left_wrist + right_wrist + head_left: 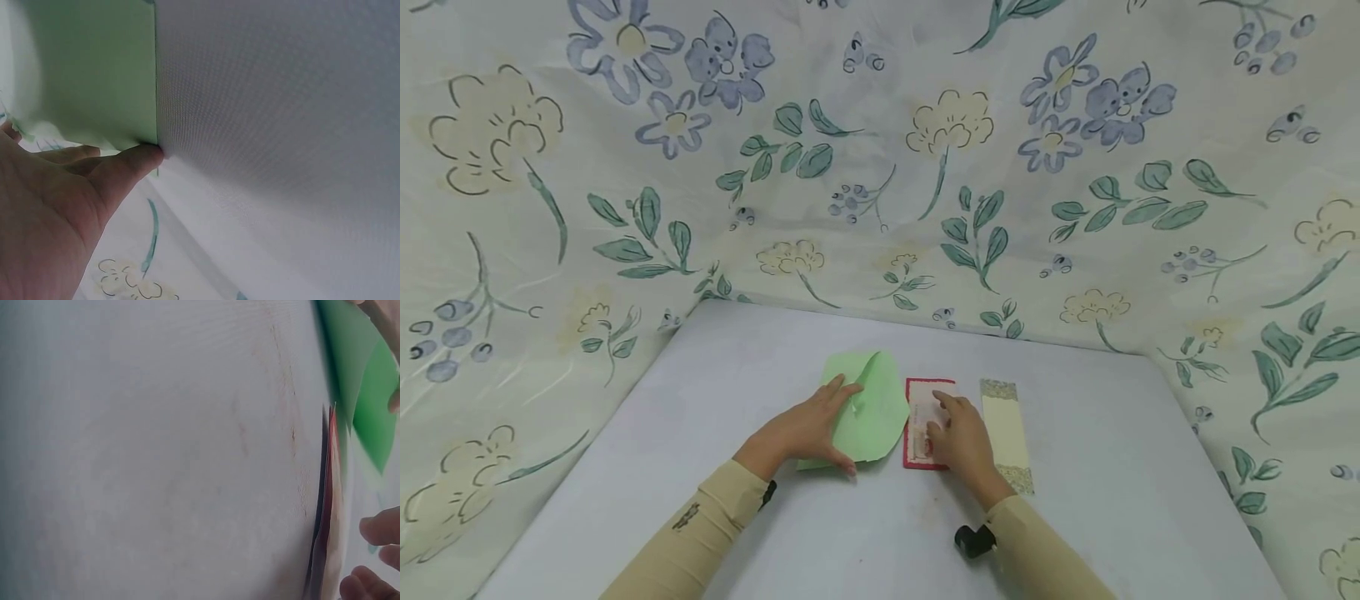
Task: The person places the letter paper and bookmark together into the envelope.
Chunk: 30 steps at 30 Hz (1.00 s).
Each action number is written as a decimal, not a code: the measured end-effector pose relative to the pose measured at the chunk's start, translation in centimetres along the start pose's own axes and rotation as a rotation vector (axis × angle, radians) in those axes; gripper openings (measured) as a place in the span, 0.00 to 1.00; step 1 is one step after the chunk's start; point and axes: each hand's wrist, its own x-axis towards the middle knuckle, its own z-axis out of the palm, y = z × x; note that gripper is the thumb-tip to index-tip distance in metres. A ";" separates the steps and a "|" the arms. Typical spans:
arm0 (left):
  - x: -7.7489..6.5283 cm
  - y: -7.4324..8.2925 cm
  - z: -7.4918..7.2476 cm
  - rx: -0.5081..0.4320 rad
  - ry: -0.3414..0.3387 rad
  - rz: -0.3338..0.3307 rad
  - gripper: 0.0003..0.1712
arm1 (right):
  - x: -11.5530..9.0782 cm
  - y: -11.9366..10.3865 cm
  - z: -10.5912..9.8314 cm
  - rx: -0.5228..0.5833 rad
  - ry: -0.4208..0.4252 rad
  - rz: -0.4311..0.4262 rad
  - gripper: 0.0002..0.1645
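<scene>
A light green folded paper [876, 417] with a rounded edge and a raised flap lies on the table. My left hand [808, 427] rests on its left part with fingers and thumb spread; in the left wrist view the thumb [134, 167] touches the corner of the green paper [100, 69]. Just right of it lies a pale card with a red border [917, 454]. My right hand [964, 440] is over this card, its fingers loosely bent. In the right wrist view the card [330, 519] shows edge-on, and the right fingertips [382, 528] appear apart from it.
Right of the right hand lies a cream strip with glittery ends [1006, 429]. The white table [1112, 483] carries faint reddish marks near the card. A flowered cloth [880, 192] hangs behind and at both sides. A black wrist camera [974, 542] sits under the right forearm.
</scene>
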 end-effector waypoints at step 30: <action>0.2 -0.6 0.3 -0.012 0.011 0.024 0.75 | 0.1 0.6 0.0 -0.097 -0.031 0.182 0.57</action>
